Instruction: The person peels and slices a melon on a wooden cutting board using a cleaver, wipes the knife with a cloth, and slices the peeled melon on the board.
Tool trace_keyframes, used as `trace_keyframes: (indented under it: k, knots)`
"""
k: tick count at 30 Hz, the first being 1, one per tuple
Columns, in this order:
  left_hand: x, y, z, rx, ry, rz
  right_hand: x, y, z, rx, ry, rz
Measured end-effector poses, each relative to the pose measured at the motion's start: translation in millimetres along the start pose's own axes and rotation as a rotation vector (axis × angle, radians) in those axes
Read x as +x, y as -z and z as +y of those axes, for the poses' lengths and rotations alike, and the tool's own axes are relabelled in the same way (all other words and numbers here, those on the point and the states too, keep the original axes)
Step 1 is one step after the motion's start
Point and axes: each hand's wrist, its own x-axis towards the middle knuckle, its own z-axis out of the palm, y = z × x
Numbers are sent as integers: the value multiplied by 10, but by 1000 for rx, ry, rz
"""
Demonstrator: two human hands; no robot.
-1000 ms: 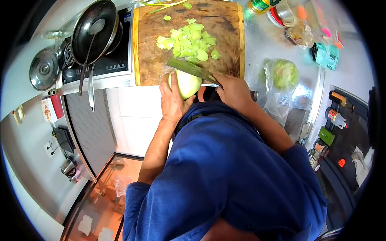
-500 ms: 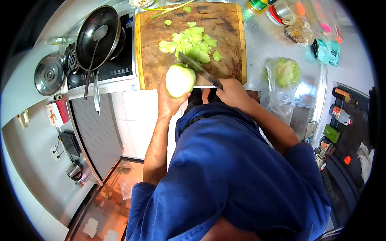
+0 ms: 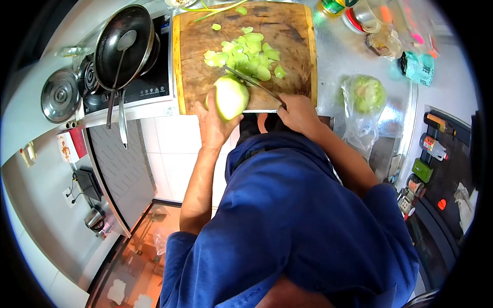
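Note:
My left hand [image 3: 211,127] is wrapped round the lower left side of a pale green, partly peeled gourd [image 3: 232,100] at the front edge of the wooden cutting board [image 3: 287,25]. In my right hand [image 3: 300,114] is a kitchen knife [image 3: 264,89], gripped by the handle. Its blade slants up to the left, close along the gourd's top, with the narrow edge facing me. Beyond the blade a heap of light green peelings [image 3: 252,51] lies on the board, some pieces scattered apart from it.
Left of the board is a black cooktop [image 3: 154,91]; a wok [image 3: 115,56] with a ladle [image 3: 126,41] rests there, handles jutting over the counter edge. Right of the board sits a bagged green vegetable [image 3: 367,95]. Packages and a teal bag [image 3: 419,68] stand farther back.
The knife blade has turned from showing its flat to showing a thin edge, and its handle has shifted slightly right. The gourd has tilted a little in my left hand.

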Motion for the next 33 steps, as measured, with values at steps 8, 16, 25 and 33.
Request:
trace_keyframes:
  k: [8,16,25,33]
  knots:
    - [-10,-79,64,131,-138,-13,-339,-92,-28,-78,206,184]
    - [48,-179,-90,62,-197,-31,-356,-88,-60,-205,380,314]
    - [101,-89,105,-75,-181,-18,-238,-167,-89,-196,371,285]
    - [104,-196,-7,133,-145,8,-130,-124,-272,-187,214,116]
